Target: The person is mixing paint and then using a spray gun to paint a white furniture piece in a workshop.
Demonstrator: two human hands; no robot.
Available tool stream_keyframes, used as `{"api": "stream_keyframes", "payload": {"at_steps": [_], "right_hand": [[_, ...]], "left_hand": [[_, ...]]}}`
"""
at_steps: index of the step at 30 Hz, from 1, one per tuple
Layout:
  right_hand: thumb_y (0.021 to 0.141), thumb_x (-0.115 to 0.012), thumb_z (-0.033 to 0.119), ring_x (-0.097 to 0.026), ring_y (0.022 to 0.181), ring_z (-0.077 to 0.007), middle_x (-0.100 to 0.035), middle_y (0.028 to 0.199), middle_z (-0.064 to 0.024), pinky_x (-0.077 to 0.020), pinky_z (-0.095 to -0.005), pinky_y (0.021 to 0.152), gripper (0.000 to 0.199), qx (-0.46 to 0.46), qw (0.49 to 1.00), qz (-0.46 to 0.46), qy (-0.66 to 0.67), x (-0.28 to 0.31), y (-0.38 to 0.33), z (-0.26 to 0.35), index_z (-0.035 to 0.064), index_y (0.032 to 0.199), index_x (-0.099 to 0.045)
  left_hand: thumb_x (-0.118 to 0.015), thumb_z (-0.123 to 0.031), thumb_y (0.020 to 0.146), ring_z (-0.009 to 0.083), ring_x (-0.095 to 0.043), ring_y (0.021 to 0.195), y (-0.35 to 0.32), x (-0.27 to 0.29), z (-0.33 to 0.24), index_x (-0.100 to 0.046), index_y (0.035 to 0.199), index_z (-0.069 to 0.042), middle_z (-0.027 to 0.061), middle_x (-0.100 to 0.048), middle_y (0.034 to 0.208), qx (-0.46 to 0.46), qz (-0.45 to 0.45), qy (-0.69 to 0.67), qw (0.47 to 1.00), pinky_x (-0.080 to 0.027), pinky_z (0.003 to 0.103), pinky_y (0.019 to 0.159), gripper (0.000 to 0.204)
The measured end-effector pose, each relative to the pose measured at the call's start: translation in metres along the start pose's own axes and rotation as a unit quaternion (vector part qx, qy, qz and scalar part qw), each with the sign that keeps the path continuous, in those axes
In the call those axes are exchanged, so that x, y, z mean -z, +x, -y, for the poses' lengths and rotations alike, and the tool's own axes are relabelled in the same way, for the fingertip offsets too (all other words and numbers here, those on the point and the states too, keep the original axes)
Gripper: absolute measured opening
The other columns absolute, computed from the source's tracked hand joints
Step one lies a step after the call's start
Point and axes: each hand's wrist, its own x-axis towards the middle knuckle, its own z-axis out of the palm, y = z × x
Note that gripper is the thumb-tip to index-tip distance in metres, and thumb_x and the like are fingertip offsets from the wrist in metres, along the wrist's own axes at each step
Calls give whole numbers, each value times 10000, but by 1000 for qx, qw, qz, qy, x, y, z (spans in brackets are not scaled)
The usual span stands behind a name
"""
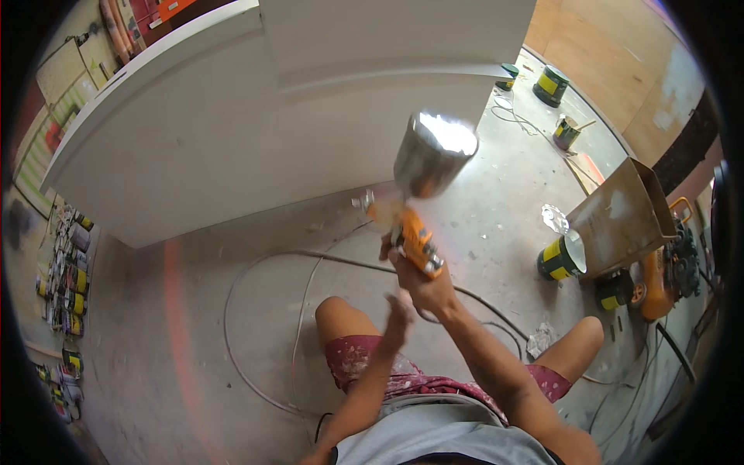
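Observation:
My right hand point(422, 283) grips an orange spray gun point(419, 244) by its handle, in front of a white panelled piece point(209, 139). On top of the gun sits a shiny metal cup point(430, 159), tilted to the right. The gun's nozzle end points left, toward the panel's lower part. Just below and left of the handle is my left hand point(399, 316), smeared by motion, so its fingers cannot be made out. A grey hose point(240, 356) loops over the floor and passes behind my hands.
An orange air compressor point(659, 287) stands at the right beside a cardboard box point(620, 221). Near it is a paint can point(562, 257) with crumpled foil point(554, 219) behind. More cans point(551, 85) stand at the far right; several small cans point(74, 279) line the left.

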Motion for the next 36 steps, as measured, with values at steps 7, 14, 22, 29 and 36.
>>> {"api": "stream_keyframes", "payload": {"at_steps": [7, 14, 22, 29, 36], "right_hand": [[998, -635, 281, -434, 555, -14, -645, 896, 3, -335, -192, 455, 351, 68, 994, -36, 81, 4, 34, 136, 19, 1231, -603], [1033, -557, 250, -324, 393, -4, -606, 910, -78, -242, -189, 347, 299, 126, 984, -105, -66, 47, -8, 188, 22, 1226, -567], [1011, -578, 195, -383, 386, -8, -647, 842, -105, -245, -162, 340, 284, 102, 971, -213, -24, 81, -72, 157, -5, 1205, -525], [1000, -611, 294, -397, 413, -24, -675, 986, -83, -302, -189, 371, 381, 5, 994, -113, -7, 108, -106, 144, 86, 1297, -495], [946, -691, 343, -387, 425, -46, -630, 937, -37, -306, -201, 411, 421, 66, 998, 13, 4, 85, -87, 109, 122, 1247, -498]], "left_hand": [[-608, -272, 1026, 90, -515, 755, -50, -12, 143, -632, 1032, -62, -4, -565, 806, 220, 203, 233, 925, -445, 263, 703, 212], [-591, -292, 1023, 138, -606, 689, -11, 27, 218, -632, 1050, -20, 30, -584, 773, 229, 247, 297, 894, -527, 350, 670, 276], [-592, -276, 1024, 246, -554, 616, 91, 37, 191, -589, 978, -42, 146, -523, 684, 59, 148, 406, 900, -494, 382, 630, 238], [-623, -314, 991, 472, -617, 815, 156, 37, 117, -580, 966, -63, 236, -642, 818, -93, 214, 518, 823, -475, 499, 644, 256], [-686, -291, 944, 383, -661, 769, 119, 167, 89, -622, 967, -77, 189, -677, 825, -41, 148, 564, 811, -506, 453, 669, 224]]}}
